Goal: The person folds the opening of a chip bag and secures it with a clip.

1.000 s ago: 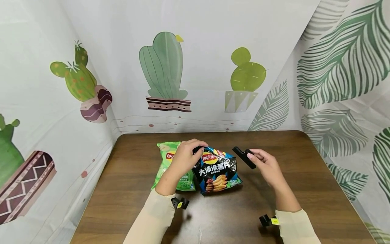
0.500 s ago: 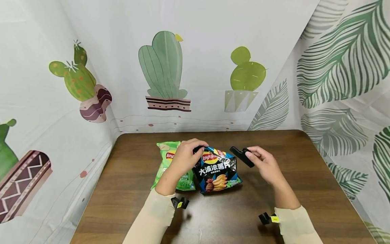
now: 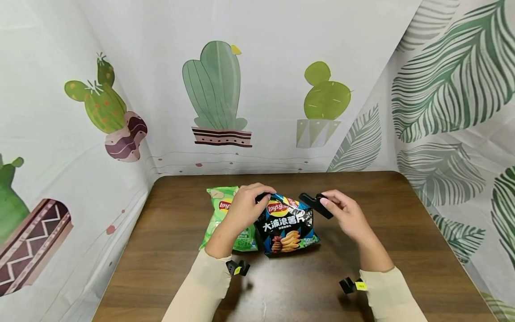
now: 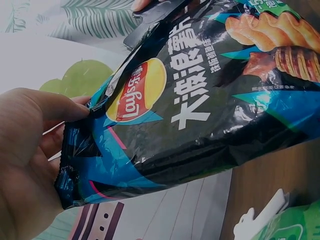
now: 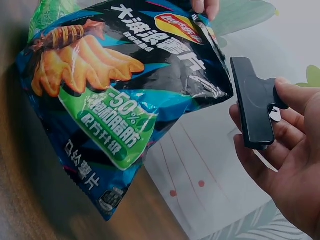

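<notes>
My left hand point(image 3: 244, 206) pinches the top edge of a black and blue Lay's chip bag point(image 3: 286, 226), which leans upright at the middle of the table. In the left wrist view the bag's crimped top point(image 4: 75, 155) is bunched between thumb and fingers. My right hand point(image 3: 349, 215) holds a black bag clip point(image 3: 317, 205) by its handles, thumb on one side and fingers on the other. In the right wrist view the clip point(image 5: 252, 105) stands just beside the bag's upper corner, its long bar facing the bag.
A green Lay's chip bag point(image 3: 215, 223) lies left of the black one, partly hidden by my left forearm. A white clip-like piece point(image 4: 262, 215) shows at its edge in the left wrist view. The brown wooden table point(image 3: 161, 268) meets a printed cloth backdrop point(image 3: 273, 89) behind.
My right hand has moved left and slightly up with the black clip, bringing it close to the bag's upper right corner. My left hand and both bags stay put.
</notes>
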Available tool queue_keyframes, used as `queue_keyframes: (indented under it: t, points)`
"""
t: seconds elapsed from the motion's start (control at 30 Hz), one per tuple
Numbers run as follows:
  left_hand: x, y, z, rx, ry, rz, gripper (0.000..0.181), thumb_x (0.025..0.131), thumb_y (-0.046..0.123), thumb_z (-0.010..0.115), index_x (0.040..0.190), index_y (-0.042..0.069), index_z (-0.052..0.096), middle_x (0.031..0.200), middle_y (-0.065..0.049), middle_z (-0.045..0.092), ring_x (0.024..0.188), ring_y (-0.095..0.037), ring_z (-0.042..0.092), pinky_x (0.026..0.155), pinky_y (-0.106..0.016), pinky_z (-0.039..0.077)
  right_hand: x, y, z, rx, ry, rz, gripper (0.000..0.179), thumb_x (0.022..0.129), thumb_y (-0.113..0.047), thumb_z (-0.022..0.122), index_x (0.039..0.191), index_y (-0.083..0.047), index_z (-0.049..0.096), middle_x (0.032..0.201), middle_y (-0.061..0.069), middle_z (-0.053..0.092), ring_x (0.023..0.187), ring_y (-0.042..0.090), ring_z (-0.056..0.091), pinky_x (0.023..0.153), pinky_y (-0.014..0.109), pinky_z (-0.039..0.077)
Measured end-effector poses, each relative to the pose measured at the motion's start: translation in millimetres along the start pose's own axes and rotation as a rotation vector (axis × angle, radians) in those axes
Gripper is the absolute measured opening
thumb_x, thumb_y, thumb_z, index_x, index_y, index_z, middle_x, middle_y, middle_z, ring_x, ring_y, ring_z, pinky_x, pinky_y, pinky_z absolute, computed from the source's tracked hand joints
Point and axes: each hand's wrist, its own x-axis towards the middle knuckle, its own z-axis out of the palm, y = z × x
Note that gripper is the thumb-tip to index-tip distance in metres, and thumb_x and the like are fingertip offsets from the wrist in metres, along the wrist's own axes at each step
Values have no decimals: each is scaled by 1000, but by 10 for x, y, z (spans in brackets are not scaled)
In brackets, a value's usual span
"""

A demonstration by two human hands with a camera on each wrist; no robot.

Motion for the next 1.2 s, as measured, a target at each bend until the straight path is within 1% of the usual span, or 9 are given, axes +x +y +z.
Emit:
queue_keyframes:
  t: [0.1, 0.2, 0.3, 0.43, 0.53, 0.67, 0.87, 1.07, 1.2]
  points:
    - [3, 2, 3, 6, 2, 4, 20, 100, 16, 63, 115, 18, 76, 117, 0, 74, 104, -21, 68, 109, -50, 45, 17, -30, 8, -17, -2, -1, 19, 103, -13, 58, 118, -5, 68, 95, -17, 70, 79, 6, 63, 67, 25, 53]
    - [5, 3, 6, 14, 5, 9, 19, 100, 16, 63, 114, 19, 76, 116, 1, 74, 110, -22, 69, 108, -49, 46, 34, -58, 16, -38, 3, 1, 19, 103, -14, 58, 117, -6, 68, 94, -17, 70, 77, 7, 61, 65, 26, 52]
    - [6, 6, 7, 12, 6, 10, 19, 100, 16, 63, 114, 19, 76, 115, 1, 74, 110, -23, 69, 108, -49, 47, 53, -82, 30, -43, 7, -6, 19, 103, -14, 59, 116, -5, 69, 93, -17, 69, 76, 6, 60, 64, 26, 51]
    - [4, 13, 6, 10, -2, -3, 19, 100, 17, 63, 115, 19, 76, 116, 1, 74, 113, -23, 68, 107, -50, 47, 84, -109, 62, -6, -1, -28, 18, 102, -10, 59, 115, -3, 69, 94, -18, 70, 76, 4, 63, 66, 23, 52]
    - [0, 20, 5, 8, -10, -13, 20, 100, 18, 63, 115, 20, 75, 117, 1, 74, 109, -22, 68, 102, -48, 51, 110, -139, 91, 7, -12, -43, 17, 101, -8, 60, 115, -3, 69, 94, -16, 71, 77, 3, 63, 66, 21, 52]
    - [-3, 29, 5, 4, -14, -18, 20, 100, 18, 64, 115, 21, 76, 117, 2, 74, 99, -19, 68, 91, -42, 53, 146, -169, 123, -29, -27, -60, 16, 100, -7, 61, 114, -4, 70, 95, -4, 73, 75, 3, 60, 64, 22, 50]
    - [-4, 36, 9, -4, -20, -21, 20, 100, 18, 64, 116, 19, 76, 117, 1, 74, 106, -20, 69, 92, -44, 54, 187, -208, 142, -63, -50, -61, 16, 101, -9, 60, 114, -7, 70, 98, 12, 74, 73, 6, 59, 63, 24, 50]
    - [-6, 43, 13, 2, -16, -13, 20, 100, 18, 64, 116, 19, 76, 117, 2, 74, 98, -17, 68, 83, -37, 52, 215, -260, 161, -113, -59, -59, 15, 101, -13, 61, 113, -10, 70, 100, 9, 73, 71, 8, 56, 61, 25, 48]
    - [-8, 40, 20, 1, -14, -22, 20, 100, 18, 64, 115, 21, 76, 118, 2, 74, 100, -17, 69, 84, -36, 53, 230, -285, 171, -137, -64, -43, 14, 101, -16, 62, 111, -13, 71, 99, 7, 73, 73, 9, 56, 63, 26, 49]
